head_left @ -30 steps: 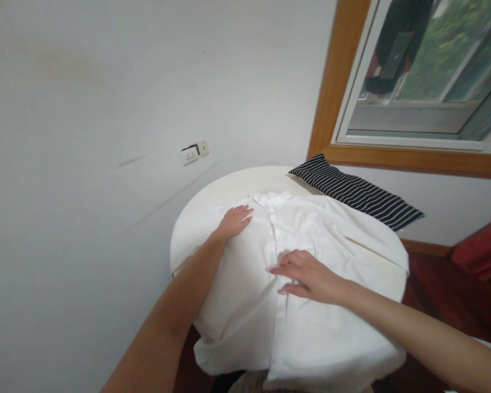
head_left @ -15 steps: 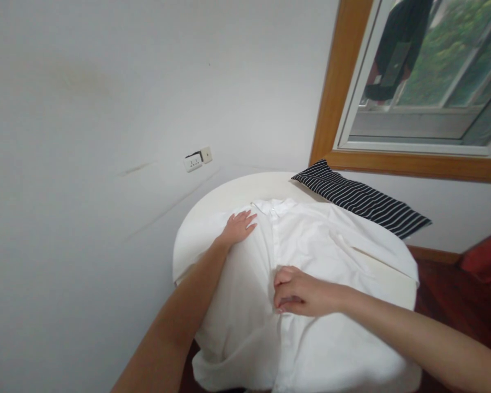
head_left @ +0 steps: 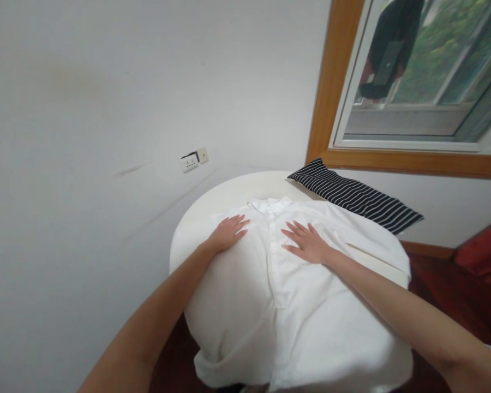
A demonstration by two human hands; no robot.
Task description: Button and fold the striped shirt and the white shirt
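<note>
A white button-up shirt (head_left: 245, 295) lies spread front side up over a round white table (head_left: 229, 191), its collar toward the wall and its hem hanging over the near edge. My left hand (head_left: 228, 233) rests flat on the shirt's left shoulder area, fingers stretched. On the other side of the button strip, my right hand (head_left: 306, 242) lies flat on the upper chest, fingers spread. Neither hand holds anything. Some creases run across the fabric below the hands.
A folded black-and-white striped cloth (head_left: 355, 196) lies at the table's far right edge, partly overhanging. Behind it is a wood-framed window (head_left: 409, 155). A wall socket (head_left: 189, 162) sits on the white wall. Red fabric (head_left: 485, 251) hangs at the right above the dark floor.
My right hand has let go of the button strip at mid-shirt, moved up toward the collar and spread flat. My left hand stays flat, shifted slightly outward.
</note>
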